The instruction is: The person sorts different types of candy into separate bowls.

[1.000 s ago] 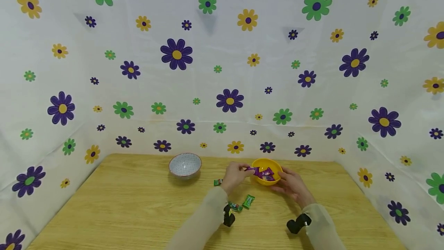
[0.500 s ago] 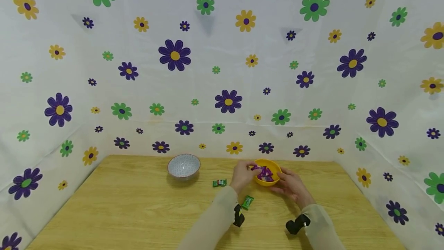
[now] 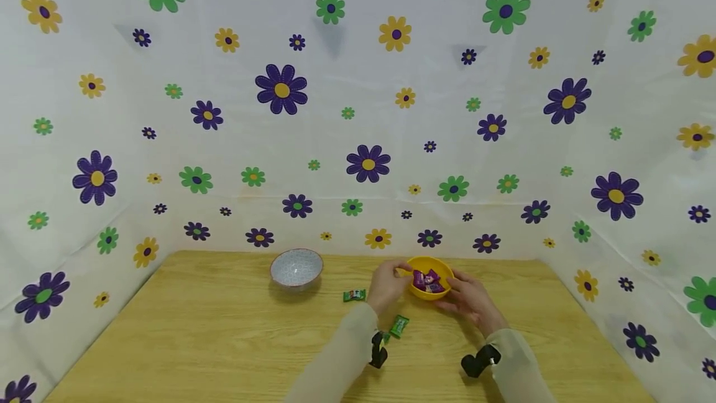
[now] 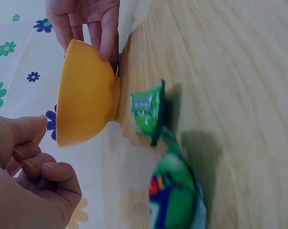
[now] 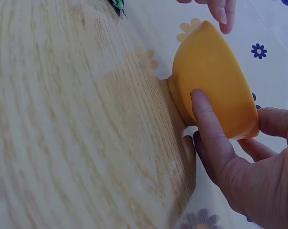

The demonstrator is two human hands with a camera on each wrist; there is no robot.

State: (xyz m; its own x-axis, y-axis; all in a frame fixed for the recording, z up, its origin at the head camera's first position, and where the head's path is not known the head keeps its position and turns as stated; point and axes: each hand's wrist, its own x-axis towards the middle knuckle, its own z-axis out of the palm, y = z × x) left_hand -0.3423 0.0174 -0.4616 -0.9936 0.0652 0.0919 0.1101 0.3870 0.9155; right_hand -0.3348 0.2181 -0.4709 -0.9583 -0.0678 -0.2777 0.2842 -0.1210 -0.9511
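Several purple candies [image 3: 429, 280] in yellow bowl [image 3: 429, 262]; right hand [image 3: 472, 301] pinches it, left hand [image 3: 387, 286] beside it, fingers loosely curled.

The space is screened off like a booth: a wood-grain table [image 3: 196, 328] is enclosed on three sides by white sheeting [image 3: 330, 126] printed with flowers [image 3: 281, 89]; the wider room is hidden.
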